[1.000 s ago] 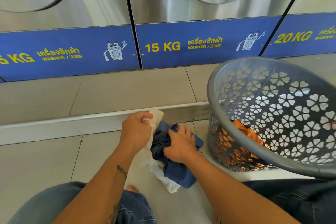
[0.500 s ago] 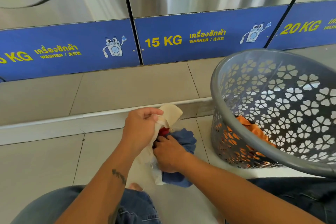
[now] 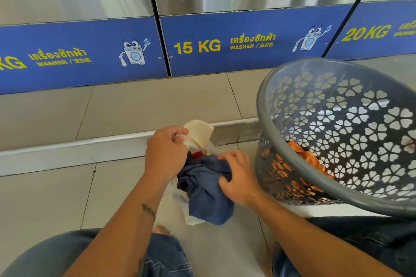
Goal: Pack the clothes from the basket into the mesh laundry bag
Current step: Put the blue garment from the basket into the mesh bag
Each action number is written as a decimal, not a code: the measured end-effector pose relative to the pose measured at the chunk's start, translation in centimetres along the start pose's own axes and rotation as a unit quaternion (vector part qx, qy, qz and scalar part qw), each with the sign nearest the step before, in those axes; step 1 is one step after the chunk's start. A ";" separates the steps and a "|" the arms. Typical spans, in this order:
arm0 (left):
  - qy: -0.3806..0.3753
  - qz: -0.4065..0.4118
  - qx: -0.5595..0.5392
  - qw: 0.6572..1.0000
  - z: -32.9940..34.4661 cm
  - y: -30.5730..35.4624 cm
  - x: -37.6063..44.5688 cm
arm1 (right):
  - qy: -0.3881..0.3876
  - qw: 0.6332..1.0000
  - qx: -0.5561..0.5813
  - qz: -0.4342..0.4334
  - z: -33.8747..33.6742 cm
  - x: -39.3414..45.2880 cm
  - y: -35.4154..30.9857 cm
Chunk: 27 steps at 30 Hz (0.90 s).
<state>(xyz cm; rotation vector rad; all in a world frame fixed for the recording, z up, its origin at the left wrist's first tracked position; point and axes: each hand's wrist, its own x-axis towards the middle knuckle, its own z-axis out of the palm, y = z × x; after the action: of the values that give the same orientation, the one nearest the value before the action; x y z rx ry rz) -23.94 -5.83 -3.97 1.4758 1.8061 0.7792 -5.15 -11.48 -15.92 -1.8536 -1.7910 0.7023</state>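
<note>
A pale cream mesh laundry bag [image 3: 199,134] lies on the floor tiles in front of my knees. My left hand [image 3: 165,152] grips its upper rim and holds the mouth up. A blue garment [image 3: 207,195] bulges half out of the bag, with a bit of red cloth [image 3: 198,154] showing above it. My right hand [image 3: 238,177] presses on the blue garment with curled fingers. The grey perforated basket [image 3: 270,137] leans tilted at the right, with orange clothes [image 3: 308,157] in its bottom.
Steel washers with blue panels [image 3: 225,45] marked 15 KG and 20 KG stand along the back on a raised tiled step [image 3: 67,144]. My knees in jeans [image 3: 166,254] fill the lower edge.
The right hand has shifted from the left side of the blue garment onto its right side. The left hand has lifted the bag's rim slightly. The view has tilted down.
</note>
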 end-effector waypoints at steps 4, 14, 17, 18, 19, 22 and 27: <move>-0.004 0.010 0.005 1.000 -0.4 0.1 -0.5 | -0.228 0.934 0.233 0.146 0.6 0.1 -0.4; -0.036 -0.018 0.003 0.999 -1.0 0.8 -1.1 | -0.206 0.971 0.083 0.090 1.9 -1.5 -5.9; -0.038 -0.018 0.011 0.999 -1.3 0.7 -1.2 | -0.091 0.993 0.078 0.005 1.9 -1.1 -8.0; -0.033 -0.018 0.012 0.999 -1.5 0.7 -1.1 | -0.046 0.996 0.065 -0.029 2.0 -0.8 -8.6; -0.027 -0.022 0.010 0.999 -1.6 0.6 -1.0 | -0.008 0.996 0.053 -0.065 2.3 -0.5 -9.0; -0.024 -0.052 -0.004 0.998 -1.9 0.5 -0.3 | 0.007 0.990 0.011 -0.137 3.9 0.2 -9.2; -0.047 -0.089 -0.040 0.994 -2.2 0.7 0.4 | -0.130 0.965 -0.141 -0.177 7.0 3.3 -7.4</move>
<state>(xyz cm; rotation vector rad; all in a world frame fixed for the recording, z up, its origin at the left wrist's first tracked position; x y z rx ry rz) -25.31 -5.44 -2.18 1.2580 1.7866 0.6747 -15.31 -8.02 -16.57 -1.5920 -2.4237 0.5991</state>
